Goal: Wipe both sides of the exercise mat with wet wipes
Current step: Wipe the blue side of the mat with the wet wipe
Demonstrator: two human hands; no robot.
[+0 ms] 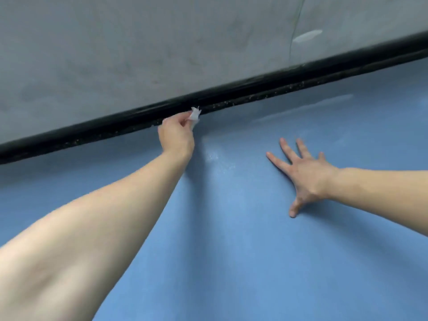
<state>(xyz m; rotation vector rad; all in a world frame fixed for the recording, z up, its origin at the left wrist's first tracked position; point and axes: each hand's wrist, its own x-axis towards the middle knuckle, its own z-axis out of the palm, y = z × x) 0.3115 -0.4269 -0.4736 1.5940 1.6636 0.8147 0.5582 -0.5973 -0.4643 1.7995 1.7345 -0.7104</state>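
Blue exercise mat flat on grey floor, wiping judged mid-way on upper face: damp sheen near far edge by black rim; underside not visible, presumably still to do. Left hand fingers curled, pinching bunched wet wipe at far edge; right hand flat, spread, pressing mat.

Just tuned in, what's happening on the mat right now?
A person is wiping a blue exercise mat. The left hand pinches a crumpled white wet wipe at the mat's far edge, right against the black strip along the grey wall's base. The right hand lies flat with fingers spread on the mat, apparently steadying it. A damp-looking sheen shows near the left hand.
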